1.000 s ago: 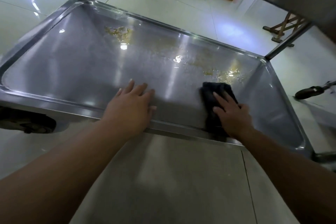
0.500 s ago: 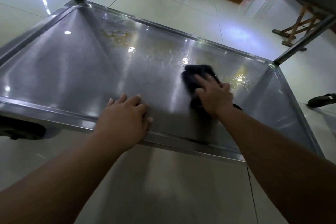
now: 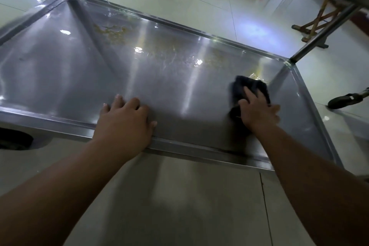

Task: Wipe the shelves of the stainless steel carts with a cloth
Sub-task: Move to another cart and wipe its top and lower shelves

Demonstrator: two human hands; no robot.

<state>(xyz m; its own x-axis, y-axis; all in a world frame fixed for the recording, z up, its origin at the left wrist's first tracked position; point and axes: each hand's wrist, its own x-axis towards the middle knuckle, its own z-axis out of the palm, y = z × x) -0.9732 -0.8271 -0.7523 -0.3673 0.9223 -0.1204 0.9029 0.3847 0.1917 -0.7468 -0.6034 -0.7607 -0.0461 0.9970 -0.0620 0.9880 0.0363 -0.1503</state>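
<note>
**Shelf** [image 3: 60, 78]: the low steel tray of a cart with a raised lip. It lies under both hands and reaches well beyond their fingertips. The metal next to the hands looks wet and streaked.

**Left hand** [image 3: 124, 122]: palm down across the near lip, with the fingers straight and close together on the metal. It holds nothing. I judge that it braces the person's lean and keeps the wheeled cart from rolling under the rubbing.

**Right hand** [image 3: 257, 112]: blurred. The fingers seem to lie flat on top of the cloth and press it down rather than pinch it. The flat press probably spreads the force over more of the cloth.

**Cloth** [image 3: 249, 88]: dark and bunched. It sits under the right hand's fingers and sticks out beyond them, toward the far right corner of the shelf.

**Yellow smear** [image 3: 254, 75]: just beyond the cloth's far edge, touching it or nearly so. This seems to be why the hand works there.

**Yellow patch** [image 3: 111, 32]: far beyond the left hand's fingertips, near the back lip and well away from the cloth. It has not been wiped, so I judge that the shelf is only partly done.

**Post** [image 3: 323, 28]: a slanting steel upright that rises from the corner beyond the right hand.

**Wheel** [image 3: 14, 139]: dark, below the near lip and off to the outer side of the left hand.
</note>
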